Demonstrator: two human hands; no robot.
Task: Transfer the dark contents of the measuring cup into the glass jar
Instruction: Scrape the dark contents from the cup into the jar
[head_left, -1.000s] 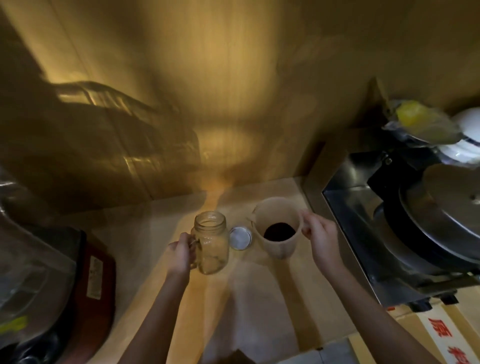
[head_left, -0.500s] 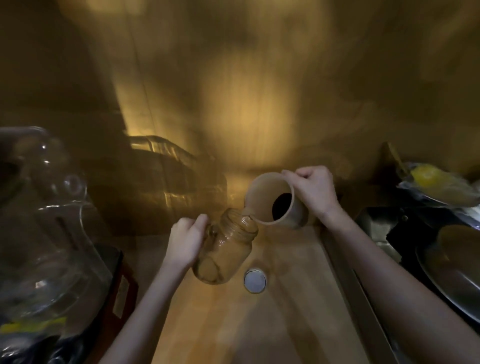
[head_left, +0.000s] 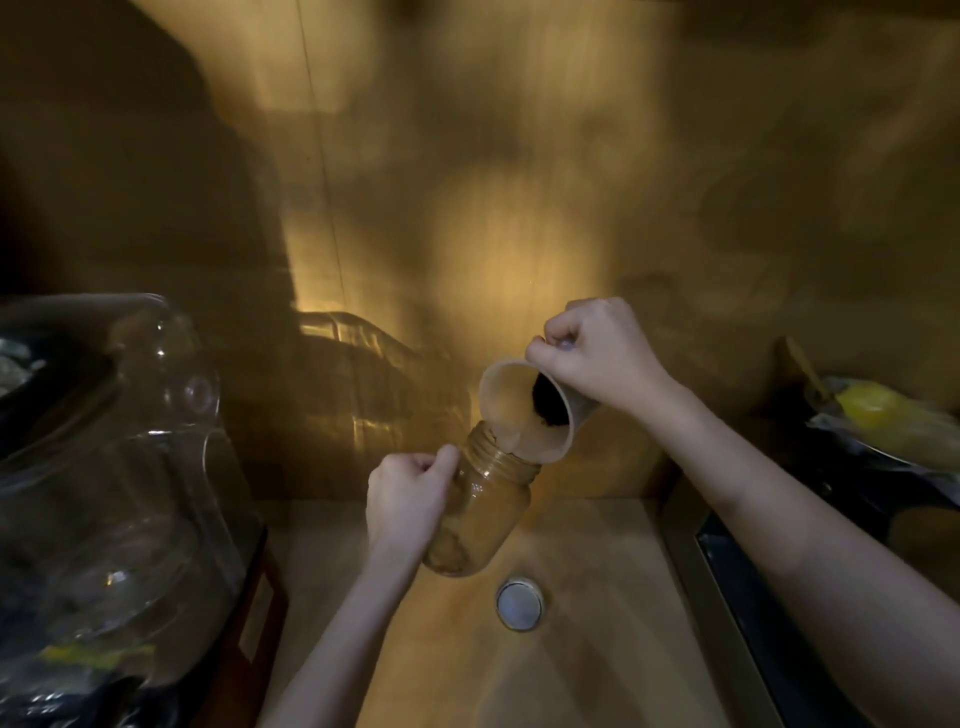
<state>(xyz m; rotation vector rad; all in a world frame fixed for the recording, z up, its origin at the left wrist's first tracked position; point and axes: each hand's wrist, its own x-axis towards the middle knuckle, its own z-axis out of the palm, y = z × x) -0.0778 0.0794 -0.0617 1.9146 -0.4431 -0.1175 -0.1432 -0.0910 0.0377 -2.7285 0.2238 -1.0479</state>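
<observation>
Measuring cup being tipped over a hand-held glass jar.
Below both grips a lid (head_left: 519, 603) is lying on the counter (head_left: 597, 649); the left hand (head_left: 408, 499) is grasping the tilted glass jar (head_left: 485, 512); above it, the right hand (head_left: 597, 353) is gripping the measuring cup (head_left: 524, 410), spout touching the jar's mouth, dark contents (head_left: 548, 402) inside.

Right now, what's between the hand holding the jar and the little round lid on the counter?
In the head view, the glass jar itself: it hangs tilted from the left hand, its base toward the lid. Below it, only bare counter.
</observation>
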